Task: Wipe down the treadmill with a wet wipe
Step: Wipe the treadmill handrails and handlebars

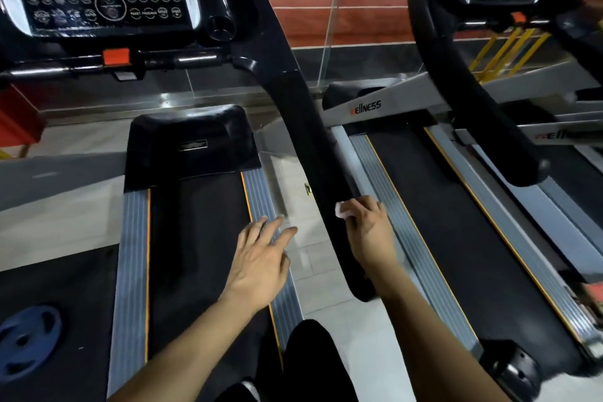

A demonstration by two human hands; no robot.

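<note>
The right hand (367, 232) curls its fingers around a crumpled white wet wipe (342, 209), pressing it against the treadmill's smooth, glossy black handrail (313, 140). The left hand (261, 264) hovers with fingers straight and spread above the ribbed grey side rail (257, 192), holding nothing.

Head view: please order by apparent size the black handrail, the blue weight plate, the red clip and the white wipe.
1. Black handrail, by far the largest.
2. Blue weight plate, cut off by the frame edge.
3. Red clip and white wipe look alike; the right hand hides most of the wipe.
</note>
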